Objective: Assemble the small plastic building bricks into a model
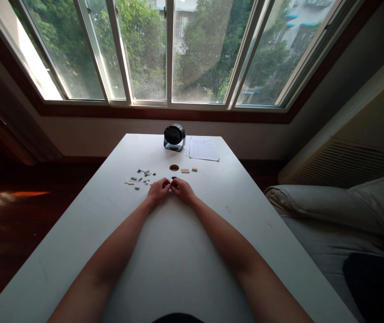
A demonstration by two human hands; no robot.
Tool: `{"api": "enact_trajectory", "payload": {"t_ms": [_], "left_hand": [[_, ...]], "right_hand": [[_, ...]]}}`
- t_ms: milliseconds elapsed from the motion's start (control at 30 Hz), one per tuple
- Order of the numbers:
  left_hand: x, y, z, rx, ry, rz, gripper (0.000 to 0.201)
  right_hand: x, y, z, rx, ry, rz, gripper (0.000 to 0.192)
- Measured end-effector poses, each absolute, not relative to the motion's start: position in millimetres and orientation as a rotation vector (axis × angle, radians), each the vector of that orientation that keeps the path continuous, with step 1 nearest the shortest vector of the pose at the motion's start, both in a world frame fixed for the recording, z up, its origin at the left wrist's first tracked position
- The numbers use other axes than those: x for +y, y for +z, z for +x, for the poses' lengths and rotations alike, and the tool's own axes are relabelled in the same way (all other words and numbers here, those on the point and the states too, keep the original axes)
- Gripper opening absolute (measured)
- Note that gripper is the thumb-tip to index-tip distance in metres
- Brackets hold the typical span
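Observation:
My left hand (158,190) and my right hand (183,190) meet over the middle of the white table (165,251), fingertips close together. Both have their fingers pinched closed. Between them is something small, mostly hidden by the fingers; a dark bit (174,178) shows just beyond the fingertips. To the left of my left hand lie several small loose pieces like toy building bricks (131,182), grey, dark and pale. Beyond my right hand are a tan studded brick plate (185,171) and a smaller tan studded piece (195,169).
A round dark hole (174,168) is in the tabletop beyond my hands. Farther back stand a black round device on a stand (174,136), resembling a small fan, and a printed paper sheet (204,149). A cushioned seat (326,211) is at right, windows ahead.

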State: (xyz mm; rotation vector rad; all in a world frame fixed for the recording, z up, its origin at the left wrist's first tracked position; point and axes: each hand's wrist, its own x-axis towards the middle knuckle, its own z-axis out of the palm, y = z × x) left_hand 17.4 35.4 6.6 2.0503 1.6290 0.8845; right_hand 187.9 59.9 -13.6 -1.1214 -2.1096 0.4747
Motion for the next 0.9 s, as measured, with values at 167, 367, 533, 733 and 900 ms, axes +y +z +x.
{"api": "enact_trajectory", "payload": {"t_ms": [167, 367, 533, 733, 900], "left_hand": [[35.4, 6.5, 17.1, 1.633, 0.875, 2.052, 0.017], [36.3, 4.1, 15.6, 1.6, 0.914, 2.047, 0.017], [36.9, 3.1, 15.4, 1.575, 0.928, 2.054, 0.017], [37.4, 2.2, 15.8, 1.609, 0.917, 2.046, 0.017], [37.4, 1.7, 15.1, 1.594, 0.917, 2.051, 0.018]], "right_hand": [[59.3, -12.5, 187.7, -2.106, 0.488, -1.124, 0.003], [60.0, -14.1, 188.2, -2.108, 0.471, -1.115, 0.003], [59.6, -14.2, 187.5, -2.111, 0.463, -1.111, 0.002], [58.7, -12.0, 187.4, -2.116, 0.466, -1.114, 0.002], [57.7, -10.7, 188.1, -2.118, 0.461, -1.1, 0.003]]}}
